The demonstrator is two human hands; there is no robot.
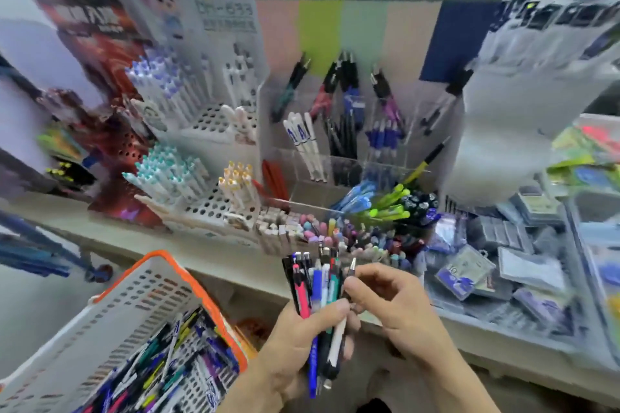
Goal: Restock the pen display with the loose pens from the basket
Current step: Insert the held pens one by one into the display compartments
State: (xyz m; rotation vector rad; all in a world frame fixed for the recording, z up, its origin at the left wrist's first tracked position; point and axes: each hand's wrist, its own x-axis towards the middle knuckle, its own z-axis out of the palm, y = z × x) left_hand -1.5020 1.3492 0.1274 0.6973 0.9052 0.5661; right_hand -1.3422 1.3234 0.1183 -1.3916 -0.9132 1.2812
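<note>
left hand: [295,342] fingers curled round a mixed bundle of loose pens [317,292], tips up, held low centre in front of the shelf edge; pink, blue, teal, white and black barrels visible
right hand: [385,295] thumb and forefinger pinching one dark slim pen with silver tip [350,273] at the right edge of the bundle; pen stands roughly upright, touching the others
basket: white perforated plastic basket with orange rim [134,305], lower left, tilted toward the camera, just beside the left hand; heap of loose pens [161,369] lying in its bottom
pen display: clear acrylic compartment rack [335,157] on the shelf, straight behind the hands; white, black and blue pens standing in its middle cells, black ones in the back row
front cells: green markers [389,204] and blue pens [355,198] lying slanted
left of rack: white perforated pen stands [208,201], partly filled with white pens, many holes bare
right of shelf: flat packs in clear plastic [486,265], blurred
focus: outer edges smeared, labels unreadable
</note>
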